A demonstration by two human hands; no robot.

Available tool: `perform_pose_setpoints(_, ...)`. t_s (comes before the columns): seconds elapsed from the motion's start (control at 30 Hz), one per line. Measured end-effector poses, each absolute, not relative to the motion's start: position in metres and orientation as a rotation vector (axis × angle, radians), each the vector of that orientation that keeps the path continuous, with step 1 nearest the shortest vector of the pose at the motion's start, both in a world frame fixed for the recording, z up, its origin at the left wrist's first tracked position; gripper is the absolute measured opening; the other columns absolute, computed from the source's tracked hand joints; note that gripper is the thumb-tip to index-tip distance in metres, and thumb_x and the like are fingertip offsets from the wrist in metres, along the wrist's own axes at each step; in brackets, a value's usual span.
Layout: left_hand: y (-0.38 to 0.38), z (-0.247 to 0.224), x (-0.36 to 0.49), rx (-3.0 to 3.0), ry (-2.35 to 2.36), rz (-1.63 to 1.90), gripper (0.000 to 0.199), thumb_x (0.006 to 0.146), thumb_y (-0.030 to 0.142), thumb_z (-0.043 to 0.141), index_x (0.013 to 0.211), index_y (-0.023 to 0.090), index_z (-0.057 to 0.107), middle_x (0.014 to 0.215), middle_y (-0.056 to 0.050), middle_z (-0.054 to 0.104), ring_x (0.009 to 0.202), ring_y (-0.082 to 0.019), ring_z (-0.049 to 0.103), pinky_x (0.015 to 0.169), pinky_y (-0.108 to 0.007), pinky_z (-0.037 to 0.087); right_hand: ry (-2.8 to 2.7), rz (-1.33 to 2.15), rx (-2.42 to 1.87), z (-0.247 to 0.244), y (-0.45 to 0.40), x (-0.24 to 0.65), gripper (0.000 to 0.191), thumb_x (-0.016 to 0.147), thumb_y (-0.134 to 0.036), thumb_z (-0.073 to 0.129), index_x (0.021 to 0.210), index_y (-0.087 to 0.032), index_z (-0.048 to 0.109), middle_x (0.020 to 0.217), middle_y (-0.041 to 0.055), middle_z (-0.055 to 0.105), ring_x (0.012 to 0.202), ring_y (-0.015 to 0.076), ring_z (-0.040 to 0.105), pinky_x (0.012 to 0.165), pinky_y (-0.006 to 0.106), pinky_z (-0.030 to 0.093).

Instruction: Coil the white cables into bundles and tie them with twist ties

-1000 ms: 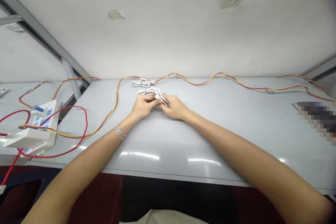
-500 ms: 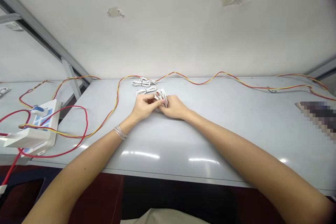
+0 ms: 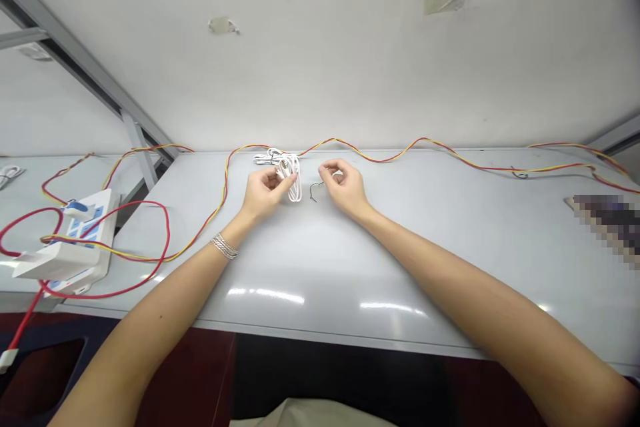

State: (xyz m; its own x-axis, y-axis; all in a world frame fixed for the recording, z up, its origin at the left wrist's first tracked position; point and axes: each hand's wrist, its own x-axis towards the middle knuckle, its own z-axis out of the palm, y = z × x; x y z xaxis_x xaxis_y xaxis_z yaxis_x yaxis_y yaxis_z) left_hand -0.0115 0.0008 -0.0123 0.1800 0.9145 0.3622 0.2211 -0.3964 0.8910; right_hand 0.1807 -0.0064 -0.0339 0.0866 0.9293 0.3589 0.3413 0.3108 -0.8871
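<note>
From my far-off seat I look first at the thin white plastic cable folded into loops (image 3: 295,181), which is in the left bare hand (image 3: 263,195), over the back part of the shiny grey table (image 3: 320,247). The thumb and fingers are pinched together on one side of it, and the loops stick out to the right. I see no tie round them, so I think they could spring open if that pinch goes soft. The right bare hand (image 3: 346,188) is near, its thumb and first finger curled close. A short, thin black tie (image 3: 313,193) pokes out beside that thumb; I can't tell if the hand holds it or it just lies there. It is so skinny that a small brush could push it away and lose it. Just behind the cable lies another white cable bundle with a dark band (image 3: 263,159). I can't tell if the two touch, but a loose loop could hook it and drag it along. At the back edge runs a long twisted red and yellow wire (image 3: 387,161); a wide swing could snag it, and a tug might jiggle the white power strip with blue sockets (image 3: 103,213) at the left.
</note>
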Motion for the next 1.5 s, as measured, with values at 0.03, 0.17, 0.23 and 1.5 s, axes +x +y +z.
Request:
perform_pose_setpoints(0.03, 0.002, -0.015, -0.013, 1.792, 1.103, 1.228, 0.035, 0.078, 0.045, 0.071, 0.069, 0.014, 0.059, 0.055, 0.001, 0.050, 0.047, -0.008, 0.042, 0.046, -0.022, 0.033, -1.508, 0.562, -1.267, -0.036, -0.004, 0.183, 0.022, 0.086, -0.034, 0.055, 0.096, -0.017, 0.064, 0.082, 0.0026, 0.060, 0.058, 0.0109, 0.045, 0.063, 0.028, 0.044)
perform_pose_setpoints(0.17, 0.005, -0.020, -0.015, 1.944, 1.195, 1.113, 0.030, 0.080, 0.041, 0.068, 0.070, 0.015, 0.057, 0.055, 0.001, 0.049, 0.048, -0.009, 0.042, 0.046, -0.022, 0.031, -1.824, 0.299, -1.355, -0.043, 0.000, 0.187, 0.028, 0.078, -0.021, 0.058, 0.104, -0.016, 0.069, 0.096, 0.0094, 0.062, 0.087, 0.0217, 0.056, 0.089, 0.038, 0.046)
perform_pose_setpoints(0.23, 0.004, -0.019, -0.014, 1.992, 1.213, 1.074, 0.029, 0.080, 0.040, 0.067, 0.070, 0.015, 0.057, 0.055, 0.002, 0.049, 0.048, -0.009, 0.042, 0.047, -0.022, 0.031, -1.928, 0.279, -1.414, -0.044, 0.000, 0.186, 0.031, 0.080, -0.024, 0.060, 0.107, -0.015, 0.070, 0.104, 0.0124, 0.062, 0.097, 0.0263, 0.055, 0.094, 0.043, 0.044)
perform_pose_setpoints(1.5, 0.014, -0.031, -0.015, 2.093, 1.280, 0.987, 0.031, 0.093, 0.038, 0.048, 0.073, 0.017, 0.055, 0.072, -0.004, 0.053, 0.068, -0.016, 0.051, 0.064, -0.028, 0.040, -1.773, 0.541, -0.919, -0.041, -0.003, 0.185, 0.011, 0.081, -0.031, 0.071, 0.081, -0.022, 0.076, 0.091, 0.0048, 0.064, 0.073, 0.0136, 0.059, 0.067, 0.030, 0.050)
